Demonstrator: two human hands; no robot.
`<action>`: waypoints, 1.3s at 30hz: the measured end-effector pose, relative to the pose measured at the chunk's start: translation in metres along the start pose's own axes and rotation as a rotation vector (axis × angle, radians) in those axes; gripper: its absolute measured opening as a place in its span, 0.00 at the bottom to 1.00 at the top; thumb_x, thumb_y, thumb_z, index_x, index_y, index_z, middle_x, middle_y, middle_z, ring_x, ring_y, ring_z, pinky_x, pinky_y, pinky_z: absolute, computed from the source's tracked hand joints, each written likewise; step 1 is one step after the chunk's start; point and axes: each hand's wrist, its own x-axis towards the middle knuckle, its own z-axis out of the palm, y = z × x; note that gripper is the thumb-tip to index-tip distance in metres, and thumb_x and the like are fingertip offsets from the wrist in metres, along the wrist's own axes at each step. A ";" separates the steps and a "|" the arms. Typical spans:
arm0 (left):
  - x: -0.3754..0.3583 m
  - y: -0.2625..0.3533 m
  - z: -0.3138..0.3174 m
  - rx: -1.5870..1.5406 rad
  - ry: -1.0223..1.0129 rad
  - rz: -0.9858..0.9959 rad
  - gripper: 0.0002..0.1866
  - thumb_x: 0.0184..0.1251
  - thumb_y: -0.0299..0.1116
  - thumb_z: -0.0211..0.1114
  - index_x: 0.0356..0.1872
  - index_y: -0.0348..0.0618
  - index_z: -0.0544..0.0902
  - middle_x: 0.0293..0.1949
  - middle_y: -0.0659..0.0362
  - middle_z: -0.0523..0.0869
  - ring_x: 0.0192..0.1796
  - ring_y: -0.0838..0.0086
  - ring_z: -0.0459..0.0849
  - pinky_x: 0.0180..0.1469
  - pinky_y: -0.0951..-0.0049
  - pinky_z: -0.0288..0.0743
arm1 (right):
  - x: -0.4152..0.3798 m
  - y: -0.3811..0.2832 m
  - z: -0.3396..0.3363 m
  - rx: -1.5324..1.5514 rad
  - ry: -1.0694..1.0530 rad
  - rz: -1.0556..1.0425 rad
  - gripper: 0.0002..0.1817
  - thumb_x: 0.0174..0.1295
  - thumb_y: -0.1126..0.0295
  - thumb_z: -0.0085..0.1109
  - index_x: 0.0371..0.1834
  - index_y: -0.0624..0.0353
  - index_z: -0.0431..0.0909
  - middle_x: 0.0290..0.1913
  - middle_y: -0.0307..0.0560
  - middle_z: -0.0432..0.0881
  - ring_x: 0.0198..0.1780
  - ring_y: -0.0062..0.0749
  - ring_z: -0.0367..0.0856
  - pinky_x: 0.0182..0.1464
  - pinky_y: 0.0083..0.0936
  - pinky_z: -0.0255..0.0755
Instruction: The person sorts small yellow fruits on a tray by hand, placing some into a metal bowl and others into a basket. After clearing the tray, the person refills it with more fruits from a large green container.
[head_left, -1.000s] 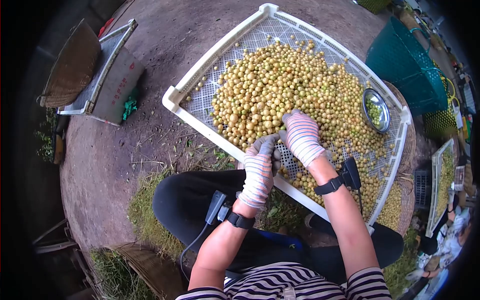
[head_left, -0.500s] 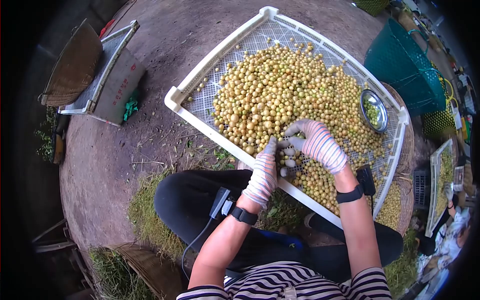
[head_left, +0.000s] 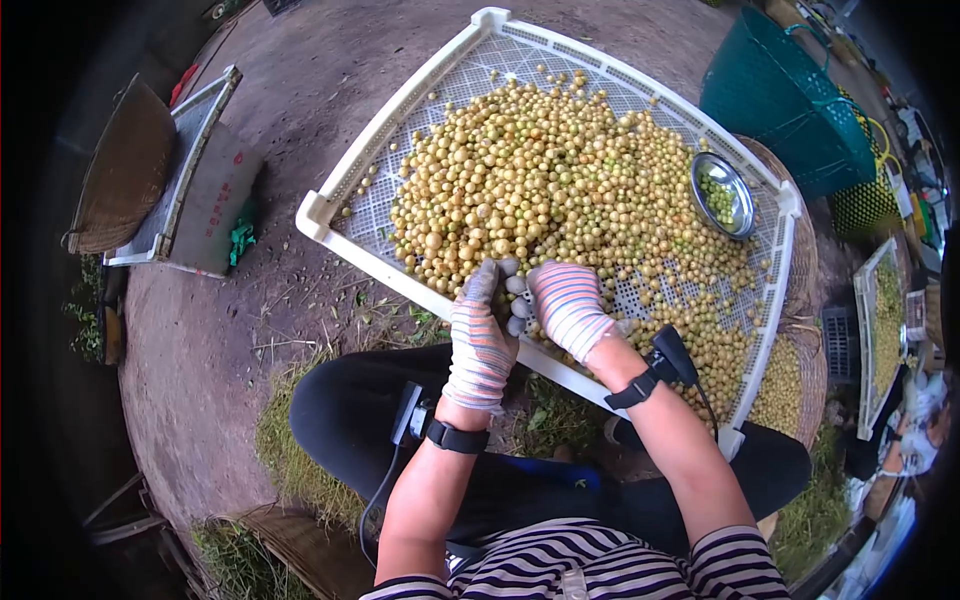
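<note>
Many small round yellowish fruits (head_left: 500, 170) lie heaped on a white mesh tray (head_left: 375, 262) that rests over my lap. Both my hands wear striped gloves with grey fingertips. At the tray's near edge, my left hand (head_left: 482, 335) is curled with its thumb close to the bent fingers; whatever it may hold is hidden. Close by on its right, my right hand (head_left: 572, 310) is closed, knuckles up, low over the fruits, with its fingertips out of sight. A metal bowl (head_left: 745, 212) of greener fruits sits in the tray's right part.
A green basket (head_left: 785, 110) stands beyond the tray's right corner. Under that side is a wicker basket (head_left: 808, 375) with more fruits. At left, a woven basket (head_left: 120, 180) leans on an upended tray (head_left: 215, 205). Another person (head_left: 925, 430) is at far right.
The view has shifted, so the tray appears further left. My right hand has moved left and turned knuckles up; its fingers were arched and visible before. My left hand's fingers have curled in closer.
</note>
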 end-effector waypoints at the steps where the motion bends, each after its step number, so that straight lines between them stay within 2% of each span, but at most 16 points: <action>1: 0.001 -0.002 0.000 0.010 -0.029 0.004 0.15 0.74 0.44 0.59 0.43 0.40 0.81 0.28 0.64 0.82 0.22 0.81 0.77 0.19 0.84 0.65 | 0.006 0.000 0.002 -0.005 -0.029 0.011 0.05 0.50 0.71 0.63 0.28 0.57 0.87 0.31 0.52 0.87 0.35 0.45 0.88 0.34 0.39 0.81; 6: -0.001 -0.001 0.000 0.075 -0.049 0.010 0.15 0.74 0.44 0.58 0.45 0.41 0.81 0.26 0.66 0.80 0.22 0.82 0.77 0.19 0.84 0.65 | -0.014 0.010 -0.035 0.174 -0.062 0.078 0.06 0.47 0.68 0.62 0.21 0.58 0.84 0.26 0.56 0.84 0.31 0.47 0.86 0.33 0.40 0.79; 8: -0.003 0.002 0.002 0.079 -0.027 -0.017 0.16 0.74 0.44 0.58 0.45 0.41 0.81 0.25 0.67 0.79 0.23 0.81 0.77 0.20 0.84 0.66 | -0.056 0.014 -0.033 0.489 0.072 -0.013 0.08 0.46 0.64 0.63 0.21 0.55 0.84 0.25 0.52 0.83 0.27 0.48 0.83 0.32 0.36 0.77; 10: -0.005 0.003 0.004 0.071 -0.030 -0.057 0.16 0.74 0.43 0.59 0.45 0.40 0.81 0.24 0.67 0.79 0.23 0.80 0.78 0.20 0.84 0.66 | -0.100 0.019 -0.046 0.425 -0.326 -0.189 0.11 0.53 0.56 0.66 0.27 0.51 0.86 0.24 0.45 0.84 0.30 0.43 0.84 0.36 0.33 0.77; 11: -0.006 0.001 0.005 0.070 -0.032 -0.076 0.16 0.74 0.43 0.59 0.45 0.39 0.81 0.24 0.67 0.79 0.23 0.80 0.78 0.21 0.84 0.66 | -0.111 0.025 -0.053 0.421 -0.561 -0.217 0.14 0.56 0.54 0.66 0.30 0.53 0.86 0.27 0.46 0.84 0.32 0.44 0.84 0.37 0.35 0.77; 12: -0.006 -0.002 0.005 0.050 -0.042 -0.094 0.16 0.74 0.43 0.59 0.45 0.39 0.81 0.23 0.67 0.79 0.23 0.79 0.78 0.21 0.84 0.66 | -0.119 0.034 -0.049 0.487 -0.515 -0.235 0.12 0.57 0.58 0.64 0.32 0.55 0.86 0.31 0.49 0.85 0.35 0.45 0.84 0.39 0.35 0.77; 14: -0.008 -0.004 0.008 0.041 -0.111 -0.114 0.16 0.74 0.42 0.59 0.45 0.38 0.81 0.24 0.66 0.80 0.24 0.79 0.79 0.21 0.84 0.66 | -0.114 0.067 -0.017 0.598 -0.008 -0.146 0.10 0.57 0.60 0.63 0.33 0.53 0.87 0.32 0.50 0.85 0.36 0.47 0.84 0.42 0.38 0.77; 16: -0.009 -0.006 0.011 0.081 -0.131 -0.103 0.14 0.73 0.40 0.58 0.46 0.38 0.81 0.27 0.65 0.81 0.26 0.79 0.79 0.22 0.84 0.66 | -0.098 0.090 -0.016 0.552 0.233 0.090 0.07 0.56 0.66 0.63 0.35 0.52 0.86 0.35 0.49 0.85 0.37 0.47 0.84 0.41 0.39 0.77; 19: -0.004 -0.010 0.009 0.157 -0.127 -0.092 0.15 0.74 0.41 0.56 0.47 0.40 0.81 0.28 0.66 0.81 0.26 0.81 0.79 0.23 0.84 0.65 | -0.072 0.095 -0.008 0.420 0.305 0.012 0.06 0.55 0.71 0.62 0.35 0.52 0.86 0.34 0.49 0.83 0.37 0.48 0.83 0.41 0.40 0.77; 23: 0.000 -0.012 0.009 0.206 -0.098 -0.090 0.14 0.73 0.43 0.58 0.44 0.43 0.83 0.26 0.67 0.81 0.24 0.82 0.78 0.22 0.84 0.64 | -0.047 0.084 -0.001 0.063 0.215 -0.068 0.04 0.51 0.71 0.61 0.29 0.55 0.84 0.34 0.52 0.83 0.38 0.49 0.83 0.42 0.42 0.78; 26: 0.000 -0.014 0.010 0.258 -0.069 -0.115 0.16 0.73 0.46 0.59 0.42 0.44 0.84 0.23 0.69 0.80 0.22 0.83 0.76 0.21 0.83 0.63 | -0.028 0.085 0.015 -0.018 0.208 -0.129 0.05 0.50 0.70 0.61 0.28 0.57 0.83 0.35 0.52 0.83 0.39 0.48 0.83 0.42 0.43 0.78; 31: -0.002 -0.018 0.014 0.281 -0.061 -0.121 0.15 0.74 0.46 0.59 0.40 0.45 0.85 0.20 0.71 0.78 0.18 0.86 0.74 0.20 0.86 0.64 | -0.015 0.070 -0.005 -0.114 0.022 -0.046 0.06 0.49 0.68 0.62 0.28 0.55 0.86 0.30 0.53 0.85 0.35 0.48 0.86 0.40 0.40 0.79; 34: -0.001 -0.015 0.013 0.259 -0.035 -0.122 0.15 0.74 0.45 0.60 0.40 0.45 0.86 0.20 0.71 0.78 0.18 0.87 0.73 0.20 0.88 0.64 | -0.025 0.077 -0.016 0.131 0.050 -0.018 0.07 0.48 0.66 0.63 0.26 0.55 0.86 0.28 0.54 0.84 0.32 0.47 0.85 0.36 0.39 0.79; 36: -0.003 -0.013 0.010 0.253 -0.018 -0.107 0.15 0.74 0.45 0.60 0.40 0.45 0.86 0.20 0.72 0.78 0.18 0.88 0.73 0.19 0.88 0.64 | -0.055 0.073 -0.031 0.499 0.063 0.036 0.05 0.48 0.68 0.62 0.23 0.55 0.84 0.24 0.50 0.83 0.27 0.41 0.84 0.33 0.32 0.78; 38: -0.004 -0.011 0.010 0.256 -0.021 -0.100 0.15 0.73 0.45 0.60 0.40 0.45 0.86 0.20 0.72 0.78 0.18 0.88 0.74 0.19 0.88 0.64 | -0.089 0.076 -0.035 0.644 -0.210 -0.223 0.05 0.51 0.68 0.67 0.25 0.57 0.85 0.23 0.47 0.84 0.23 0.32 0.82 0.32 0.27 0.77; 39: -0.003 -0.012 0.011 0.258 -0.008 -0.102 0.15 0.73 0.45 0.60 0.39 0.45 0.86 0.20 0.72 0.79 0.17 0.87 0.73 0.19 0.87 0.63 | -0.098 0.066 -0.056 0.610 -0.431 -0.142 0.07 0.51 0.65 0.68 0.27 0.57 0.86 0.24 0.47 0.84 0.25 0.32 0.82 0.33 0.28 0.77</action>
